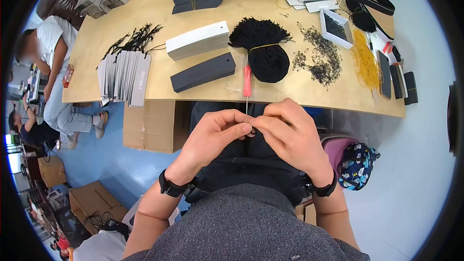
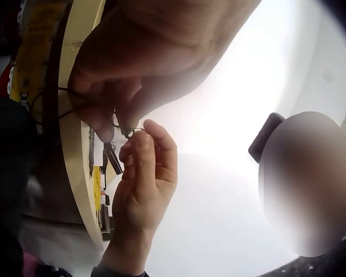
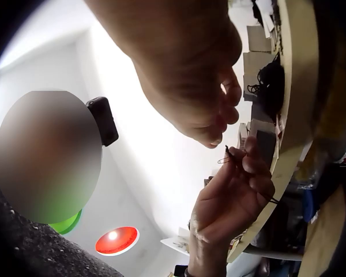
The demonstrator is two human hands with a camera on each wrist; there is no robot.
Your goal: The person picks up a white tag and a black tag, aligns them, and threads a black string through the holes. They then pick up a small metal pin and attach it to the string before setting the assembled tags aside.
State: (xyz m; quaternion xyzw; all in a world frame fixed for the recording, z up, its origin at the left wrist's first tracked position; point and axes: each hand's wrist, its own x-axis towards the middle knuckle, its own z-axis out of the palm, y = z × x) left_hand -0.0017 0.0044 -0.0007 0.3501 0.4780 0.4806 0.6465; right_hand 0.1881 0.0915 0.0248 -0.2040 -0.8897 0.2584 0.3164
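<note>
My left hand (image 1: 215,133) pinches a thin black cord (image 2: 72,90), whose loop trails from the fingers in the left wrist view. A small dark safety pin (image 3: 224,158) shows at its fingertips in the right wrist view. My right hand (image 1: 292,135) has its fingers bent, their tips right at the pin and the left fingertips; I cannot tell whether they pinch the pin. Both hands meet over the lap, just off the table's front edge. Beyond them lies a red-handled tool (image 1: 247,81), its thin metal shaft jutting past the edge towards the fingers.
On the table (image 1: 193,96) are printed tags with black cords (image 1: 124,77), a white tag stack (image 1: 198,41), a dark tag stack (image 1: 203,72), a black cord bundle (image 1: 268,63), loose pins (image 1: 324,63) and yellow bands (image 1: 366,60). A person (image 1: 60,67) sits left.
</note>
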